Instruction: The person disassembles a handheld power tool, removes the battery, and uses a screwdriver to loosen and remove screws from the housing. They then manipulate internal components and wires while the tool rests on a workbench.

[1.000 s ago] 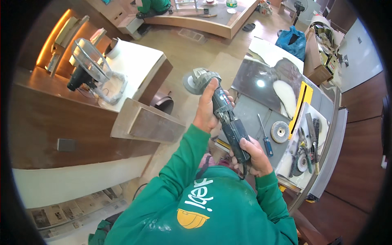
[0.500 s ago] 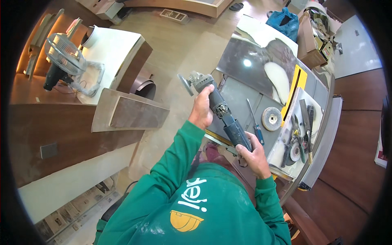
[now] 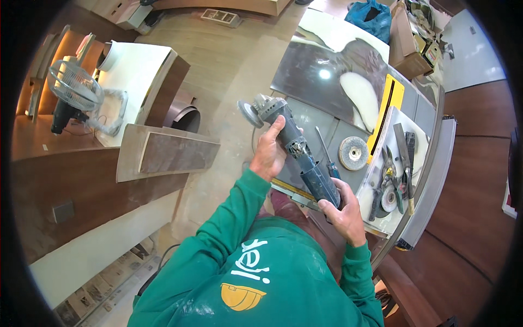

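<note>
My left hand point(image 3: 270, 146) grips the front of a dark angle grinder point(image 3: 283, 122), whose disc point(image 3: 249, 113) points up and left. My right hand point(image 3: 343, 212) holds the grinder's rear casing point(image 3: 318, 185); between the hands, internal parts point(image 3: 297, 146) are exposed. Just right of the grinder, on a grey work surface point(image 3: 294, 106), lie a blue-handled screwdriver point(image 3: 333, 169) and an abrasive wheel point(image 3: 347, 153). Farther right, a long yellow tool point(image 3: 393, 90) lies beside a white board carrying pliers point(image 3: 388, 171), long tools and a small disc point(image 3: 389, 200).
A dark patterned panel point(image 3: 310, 71) covers the far work surface; behind are a blue bag point(image 3: 365, 24) and cardboard box point(image 3: 406, 49). At left stand a fan point(image 3: 73, 90) on a white-topped counter point(image 3: 136, 71) and a board point(image 3: 169, 152). Brown panels point(image 3: 474, 163) line the right.
The rear casing has slid back along the grinder, showing more of its insides, with my right hand lower on it. My view has shifted, dropping the far co-worker from the picture.
</note>
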The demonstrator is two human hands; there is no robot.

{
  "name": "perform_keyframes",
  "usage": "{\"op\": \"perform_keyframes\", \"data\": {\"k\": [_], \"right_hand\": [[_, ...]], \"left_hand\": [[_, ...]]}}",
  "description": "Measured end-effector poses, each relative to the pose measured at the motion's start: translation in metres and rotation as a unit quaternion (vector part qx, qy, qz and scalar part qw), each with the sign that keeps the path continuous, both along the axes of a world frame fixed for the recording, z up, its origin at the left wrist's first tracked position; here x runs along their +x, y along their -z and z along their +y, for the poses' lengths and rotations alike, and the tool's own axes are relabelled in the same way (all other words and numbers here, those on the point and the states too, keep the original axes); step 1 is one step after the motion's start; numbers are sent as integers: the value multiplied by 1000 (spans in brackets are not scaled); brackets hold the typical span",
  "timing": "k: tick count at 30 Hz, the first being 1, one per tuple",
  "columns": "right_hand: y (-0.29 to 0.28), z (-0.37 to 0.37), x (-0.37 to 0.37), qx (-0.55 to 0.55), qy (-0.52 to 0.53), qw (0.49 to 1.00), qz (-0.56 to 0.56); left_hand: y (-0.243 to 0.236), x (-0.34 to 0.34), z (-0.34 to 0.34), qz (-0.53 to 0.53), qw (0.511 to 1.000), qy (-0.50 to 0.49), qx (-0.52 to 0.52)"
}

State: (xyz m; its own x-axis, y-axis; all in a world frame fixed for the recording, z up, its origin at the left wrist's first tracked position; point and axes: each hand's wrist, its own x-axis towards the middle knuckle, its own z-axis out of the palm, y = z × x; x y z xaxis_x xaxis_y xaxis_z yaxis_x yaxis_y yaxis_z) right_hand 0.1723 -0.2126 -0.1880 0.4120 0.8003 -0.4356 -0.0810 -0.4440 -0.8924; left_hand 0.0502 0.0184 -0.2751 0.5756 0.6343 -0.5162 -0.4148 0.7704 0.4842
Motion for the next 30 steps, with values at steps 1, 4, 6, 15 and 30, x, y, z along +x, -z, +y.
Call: {"op": "perform_keyframes", "data": {"k": [1,4,6,15,30], "right_hand": [[-5,0,0,-3,-4,1000,-9],[-17,-1,0,-12,-15,999,-44],[-20,-5,0,-8,-19,997,-80],[-28,-11,0,30,-20,997,-74],[-33,68,40,12,-124,986,109]], "left_hand": [[0,0,-1,-15,1000,4,1],[-4,-1,-2,-52,999,16,4],[-10,0,-2,-71,997,23,4],[-23,3,-2,-50,998,27,25],[-96,5,-28,123,972,8,198]]}}
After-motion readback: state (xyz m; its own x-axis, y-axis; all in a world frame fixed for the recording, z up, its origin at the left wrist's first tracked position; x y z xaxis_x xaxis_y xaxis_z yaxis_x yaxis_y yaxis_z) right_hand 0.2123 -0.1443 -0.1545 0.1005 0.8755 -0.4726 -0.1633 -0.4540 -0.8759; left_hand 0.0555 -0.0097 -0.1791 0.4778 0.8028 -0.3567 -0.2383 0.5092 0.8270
